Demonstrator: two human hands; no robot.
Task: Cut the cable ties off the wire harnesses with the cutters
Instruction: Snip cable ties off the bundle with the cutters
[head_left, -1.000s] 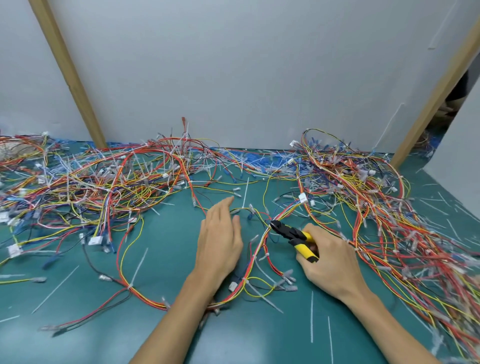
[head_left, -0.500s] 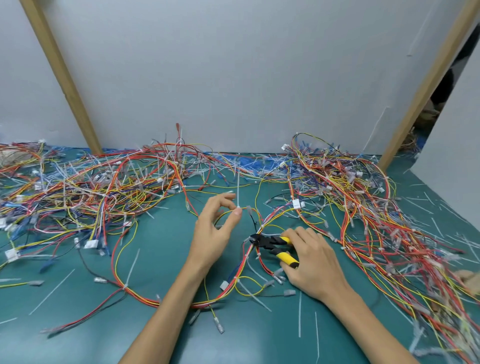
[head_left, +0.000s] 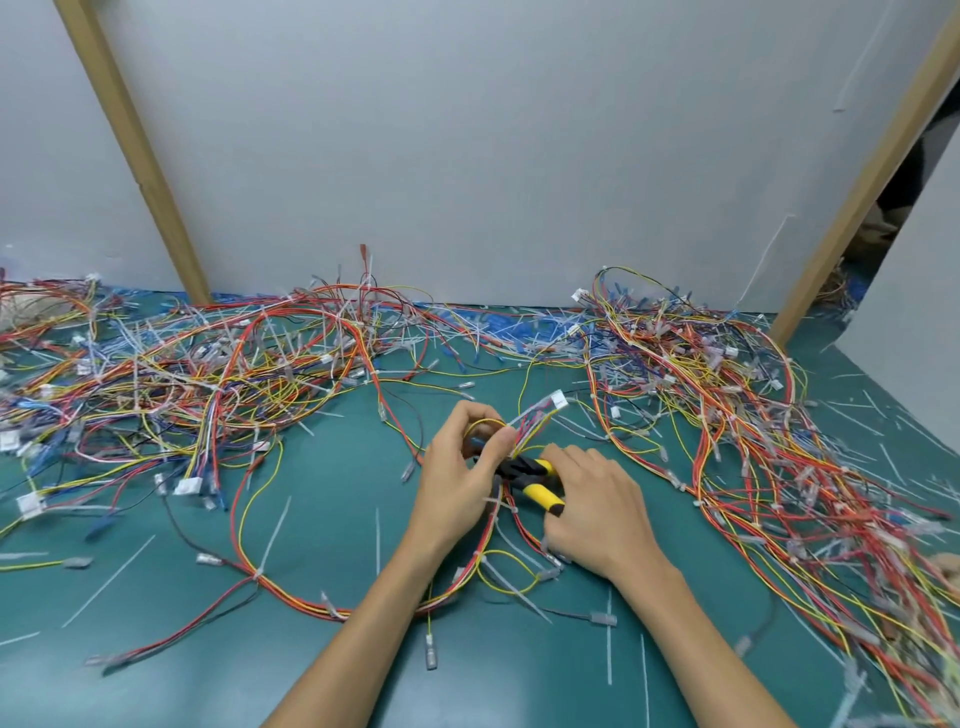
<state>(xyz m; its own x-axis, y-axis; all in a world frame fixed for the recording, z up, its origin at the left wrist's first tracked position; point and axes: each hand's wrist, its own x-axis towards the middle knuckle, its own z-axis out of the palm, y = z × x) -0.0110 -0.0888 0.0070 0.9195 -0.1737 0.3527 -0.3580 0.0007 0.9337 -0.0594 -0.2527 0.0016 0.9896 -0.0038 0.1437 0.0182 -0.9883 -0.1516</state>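
Wire harness (head_left: 525, 430) sits pinched in the left hand (head_left: 457, 480), thumb pressed over curled fingers, with its white connector (head_left: 558, 401) poking out just beyond the knuckles. It looks light and floppy, with thin strands that splay, so the best hold is probably close beside a tie, bunching the wires taut. The right hand (head_left: 597, 514) grips the yellow handles of the cutters (head_left: 535, 480). Their black nose meets the bundle under the left thumb, blades hidden. Cable ties (head_left: 272, 535) look stiff and springy, likely to flick away. Under both hands lies a green mat (head_left: 332, 483) strewn with cut tails (head_left: 609, 644). Tangled heaps (head_left: 208, 364) spread to either side, with a grey wall (head_left: 467, 156) beyond.
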